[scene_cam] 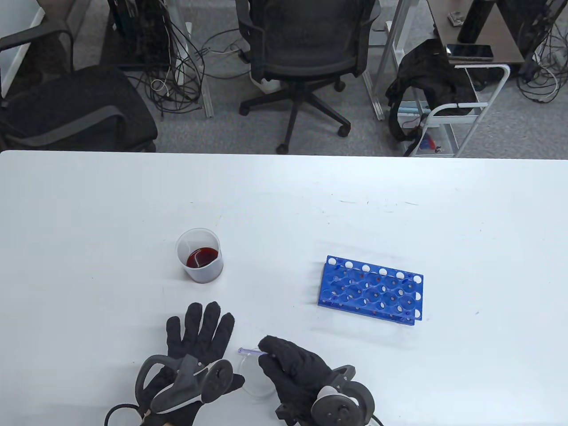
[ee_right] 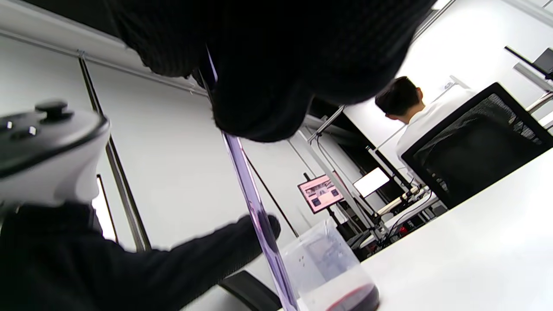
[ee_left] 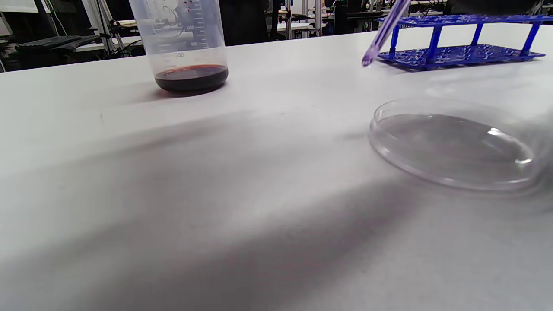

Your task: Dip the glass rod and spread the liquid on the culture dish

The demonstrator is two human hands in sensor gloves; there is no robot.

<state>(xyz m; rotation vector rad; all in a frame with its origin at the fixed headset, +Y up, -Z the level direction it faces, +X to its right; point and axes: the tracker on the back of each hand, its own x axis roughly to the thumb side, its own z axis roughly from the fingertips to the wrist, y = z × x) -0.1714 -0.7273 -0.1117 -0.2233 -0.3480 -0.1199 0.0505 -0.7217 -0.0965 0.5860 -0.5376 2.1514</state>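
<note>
Only the table view shows hands (scene_cam: 290,366) beside the dish (scene_cam: 253,375).

Black gloves (scene_cam: 202,330), dark red liquid (scene_cam: 202,257) in translucent beaker (scene_cam: 199,256), blue rack (scene_cam: 371,290), violet-tinted glass rod (ee_left: 382,32), white table (scene_cam: 111,199).

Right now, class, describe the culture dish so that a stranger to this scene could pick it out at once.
On the white table, look at the near edge between the left hand and the right hand. The culture dish lies flat there under the glass rod. Unlike the tall beaker and the blue rack, it is shallow, round and clear.
</note>
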